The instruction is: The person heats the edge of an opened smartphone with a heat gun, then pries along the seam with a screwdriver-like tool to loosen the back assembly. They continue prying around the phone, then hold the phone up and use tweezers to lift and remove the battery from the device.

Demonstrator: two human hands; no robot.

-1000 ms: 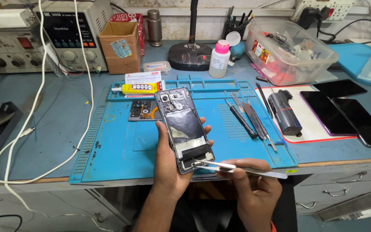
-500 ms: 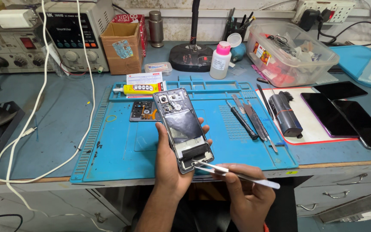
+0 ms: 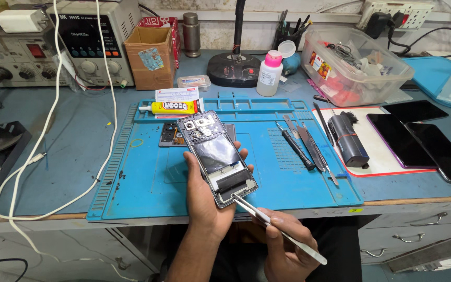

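My left hand [image 3: 203, 201] grips an opened smartphone [image 3: 216, 155] with its back cover off, so the battery and inner boards show. It is held tilted above the near edge of the blue work mat [image 3: 142, 183]. My right hand [image 3: 284, 245] pinches white tweezers [image 3: 277, 230], whose tips touch the lower end of the phone's interior.
On the mat lie a yellow glue tube [image 3: 173, 107], a small phone part [image 3: 171, 134] and several hand tools [image 3: 306, 149]. Right: a black roll [image 3: 347, 140] and two phones [image 3: 418, 138]. Behind: a cardboard box [image 3: 149, 56], a pink-capped bottle [image 3: 269, 73], a plastic bin [image 3: 356, 65], a power supply [image 3: 92, 39], white cables [image 3: 53, 136].
The tweezers have swung up from lying across the phone's bottom edge, and their tips now touch inside the phone's lower end. The phone has stayed nearly still.
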